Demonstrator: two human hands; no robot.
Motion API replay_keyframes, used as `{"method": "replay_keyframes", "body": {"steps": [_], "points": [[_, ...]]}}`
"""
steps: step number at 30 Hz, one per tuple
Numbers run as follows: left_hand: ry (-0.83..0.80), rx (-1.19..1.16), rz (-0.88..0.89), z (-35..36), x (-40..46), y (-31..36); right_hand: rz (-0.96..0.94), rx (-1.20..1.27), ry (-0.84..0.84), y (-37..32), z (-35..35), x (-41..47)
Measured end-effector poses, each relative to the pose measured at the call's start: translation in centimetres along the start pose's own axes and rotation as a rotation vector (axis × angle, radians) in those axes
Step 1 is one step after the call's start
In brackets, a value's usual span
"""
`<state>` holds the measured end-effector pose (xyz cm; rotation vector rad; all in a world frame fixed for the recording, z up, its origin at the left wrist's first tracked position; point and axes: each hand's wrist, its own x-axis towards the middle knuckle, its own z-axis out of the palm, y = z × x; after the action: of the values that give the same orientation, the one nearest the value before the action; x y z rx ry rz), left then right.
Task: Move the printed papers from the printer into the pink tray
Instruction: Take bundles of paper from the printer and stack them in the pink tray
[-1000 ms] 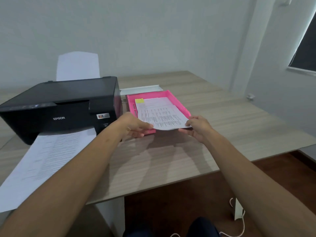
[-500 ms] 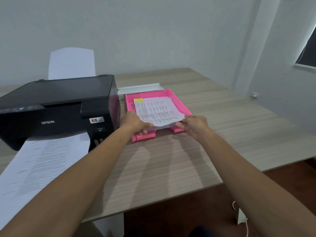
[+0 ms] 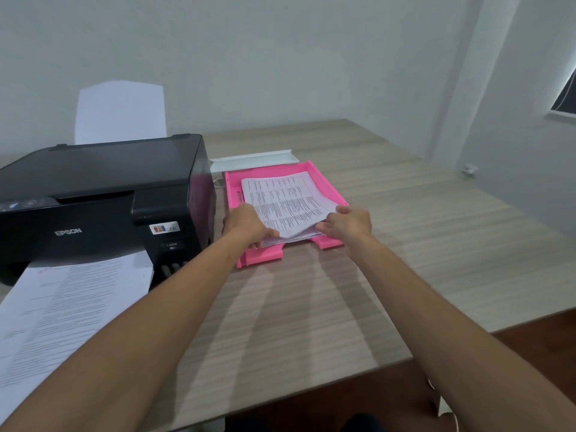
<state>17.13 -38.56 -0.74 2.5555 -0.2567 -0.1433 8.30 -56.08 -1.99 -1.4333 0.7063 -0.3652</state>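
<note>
A pink tray (image 3: 260, 255) lies on the wooden desk just right of the black Epson printer (image 3: 103, 198). A printed sheet (image 3: 285, 204) rests on a stack of papers inside the tray. My left hand (image 3: 246, 224) grips the sheet's near left corner. My right hand (image 3: 347, 224) grips its near right corner. A long printed sheet (image 3: 62, 310) hangs out of the printer's front slot over the desk. Blank paper (image 3: 120, 112) stands upright in the printer's rear feeder.
A white tray (image 3: 254, 157) lies behind the pink tray. The wooden desk (image 3: 405, 244) runs to the right, ending near the wall. A window edge (image 3: 565, 95) shows at the far right. Dark floor lies below the desk's front edge.
Both hands pushed the printed sheet forward and down from above the tray's front edge onto the stack inside it, covering the yellow note at the back left.
</note>
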Motion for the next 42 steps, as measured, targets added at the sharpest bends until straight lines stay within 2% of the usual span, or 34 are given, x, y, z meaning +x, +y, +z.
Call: {"method": "replay_keyframes", "body": {"steps": [5,9,15,21,27,30,34,39,42], "points": [[-0.041,0.074,0.023,0.1,0.0,0.0,-0.018,-0.033,0.028,-0.1,0.2,0.3],[-0.098,0.123,0.064,-0.2,-0.4,-0.1,-0.052,-0.081,0.145,-0.4,0.2,0.0],[-0.180,0.008,0.067,-1.4,-2.1,0.5,-0.179,-0.225,0.209,-1.5,0.9,-2.6],[-0.180,-0.029,0.106,-3.8,-5.8,0.0,-0.159,-0.251,0.054,-2.2,2.2,-6.8],[-0.228,-0.116,0.076,-7.4,-10.8,-3.0,-0.030,-0.389,-0.281,-2.4,4.7,-13.0],[-0.187,-0.118,0.036,-9.5,-13.1,-5.7,0.018,-0.507,-0.430,-2.0,6.5,-16.5],[-0.047,-0.036,-0.023,-12.4,-15.4,-10.7,0.009,-0.613,-0.550,-0.7,9.5,-20.2],[0.238,0.149,-0.134,-15.8,-18.3,-17.3,-0.044,-0.682,-0.602,1.3,13.6,-23.2],[0.313,0.276,-0.218,-17.4,-19.9,-20.7,-0.074,-0.723,-0.597,2.1,15.6,-24.5]]}}
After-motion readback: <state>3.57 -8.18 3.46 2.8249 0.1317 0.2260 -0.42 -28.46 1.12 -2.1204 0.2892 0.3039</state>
